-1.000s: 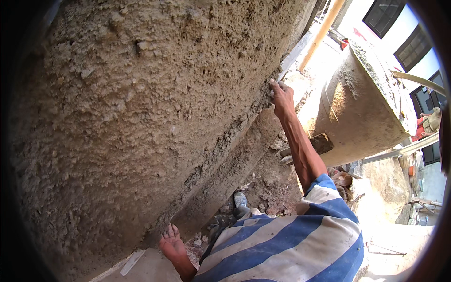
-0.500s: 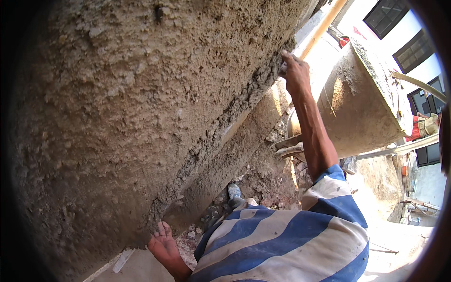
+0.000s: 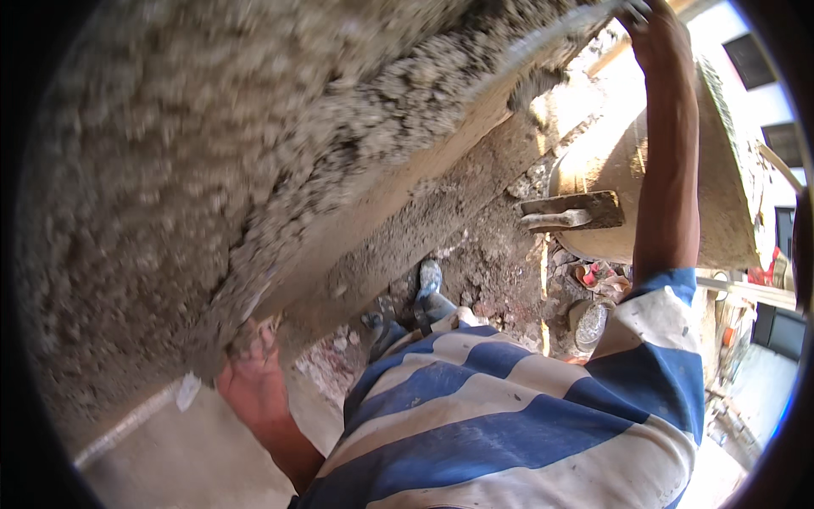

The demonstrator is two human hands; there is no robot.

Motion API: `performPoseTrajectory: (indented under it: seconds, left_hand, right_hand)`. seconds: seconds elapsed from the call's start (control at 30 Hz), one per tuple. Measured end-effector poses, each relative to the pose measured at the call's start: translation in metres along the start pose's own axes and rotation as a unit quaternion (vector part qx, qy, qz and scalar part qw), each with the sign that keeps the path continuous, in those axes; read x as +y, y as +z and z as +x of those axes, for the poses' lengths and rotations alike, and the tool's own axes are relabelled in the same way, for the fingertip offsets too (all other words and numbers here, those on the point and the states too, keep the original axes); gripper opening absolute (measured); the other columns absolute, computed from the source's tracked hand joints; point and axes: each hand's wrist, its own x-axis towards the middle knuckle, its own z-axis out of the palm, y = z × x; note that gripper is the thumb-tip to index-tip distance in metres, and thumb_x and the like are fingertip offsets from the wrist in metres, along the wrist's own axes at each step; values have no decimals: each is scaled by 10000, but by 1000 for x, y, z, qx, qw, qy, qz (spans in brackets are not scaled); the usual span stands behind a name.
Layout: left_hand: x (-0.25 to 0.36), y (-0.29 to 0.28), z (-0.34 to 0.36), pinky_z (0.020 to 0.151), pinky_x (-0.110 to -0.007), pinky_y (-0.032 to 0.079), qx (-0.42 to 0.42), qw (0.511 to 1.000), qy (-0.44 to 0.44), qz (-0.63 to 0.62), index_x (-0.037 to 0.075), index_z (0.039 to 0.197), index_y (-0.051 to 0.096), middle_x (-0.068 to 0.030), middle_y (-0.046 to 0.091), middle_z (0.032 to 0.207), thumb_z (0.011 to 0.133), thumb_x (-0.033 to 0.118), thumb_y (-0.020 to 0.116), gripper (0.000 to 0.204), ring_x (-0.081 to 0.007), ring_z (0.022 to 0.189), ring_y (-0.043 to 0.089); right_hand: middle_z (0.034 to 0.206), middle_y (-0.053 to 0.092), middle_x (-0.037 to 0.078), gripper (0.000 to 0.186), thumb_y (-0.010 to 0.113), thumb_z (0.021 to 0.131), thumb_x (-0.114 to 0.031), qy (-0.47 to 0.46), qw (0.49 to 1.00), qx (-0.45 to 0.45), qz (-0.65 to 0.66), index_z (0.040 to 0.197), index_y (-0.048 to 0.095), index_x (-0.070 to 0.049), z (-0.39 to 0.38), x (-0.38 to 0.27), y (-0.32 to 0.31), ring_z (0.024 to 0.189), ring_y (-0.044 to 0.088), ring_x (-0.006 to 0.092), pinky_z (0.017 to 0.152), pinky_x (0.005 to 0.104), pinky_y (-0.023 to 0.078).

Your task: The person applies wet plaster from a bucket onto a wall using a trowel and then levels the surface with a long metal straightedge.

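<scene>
A long straightedge runs slantwise along the rough wall, with wet mortar heaped along its upper side. My right hand grips its far upper end at the top right, fingers closed around the edge; part of them is cut off by the frame. Down at the lower left, my left hand holds the other end from below, its fingers curled up against it and smeared with mortar. Motion blurs the straightedge and the mortar.
A plastering trowel lies at the right by a large, mortar-stained container. Rubble covers the ground around my boots. A pale ledge is at the lower left. Windowed buildings stand beyond at the right.
My right hand has moved up and right, and my left hand slightly left and up. The straightedge appears nearer, with more of its smooth face showing. The trowel shows fully now.
</scene>
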Motion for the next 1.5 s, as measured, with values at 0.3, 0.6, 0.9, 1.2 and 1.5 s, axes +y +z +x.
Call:
performPoseTrajectory:
  seconds: [0.3,0.6,0.9,1.2,1.5]
  left_hand:
    - [-148,-242,123,780,-429,483,269,940,-169,124,136,1229,416,-95,500,1164,860,362,552,454,-335,1070,545]
    - [-171,-288,135,914,-440,433,356,910,-195,83,92,1322,320,-109,445,1251,849,397,606,631,-305,1131,529]
    - [-136,-382,142,1025,-442,362,325,945,6,-25,106,1372,332,-71,314,1409,876,485,548,660,-285,1266,369]
    - [-157,-412,196,1037,-474,345,292,955,-60,-3,118,1329,361,-80,369,1349,900,396,554,546,-250,1269,368]
    - [-135,-389,172,1049,-489,334,273,961,-24,32,172,1410,267,-80,262,1447,930,316,524,563,-297,1324,314]
  right_hand:
    - [847,661,196,701,607,727,-627,271,726,-118,-621,889,666,53,-78,340,-78,777,652,263,740,380,500]
    - [962,629,211,510,684,757,-283,347,873,20,-343,1073,545,92,-160,381,-63,799,671,275,565,388,594]
    - [765,533,-5,250,608,881,-246,363,931,-13,-38,1056,570,-72,-208,469,-83,612,496,104,613,301,516]
    - [855,600,29,319,584,903,-274,372,927,30,-35,1111,548,-35,-209,583,-85,694,580,140,607,318,528]
    - [657,491,-21,256,577,907,-243,317,948,23,7,1008,581,-9,-193,534,-55,542,456,93,534,283,454]
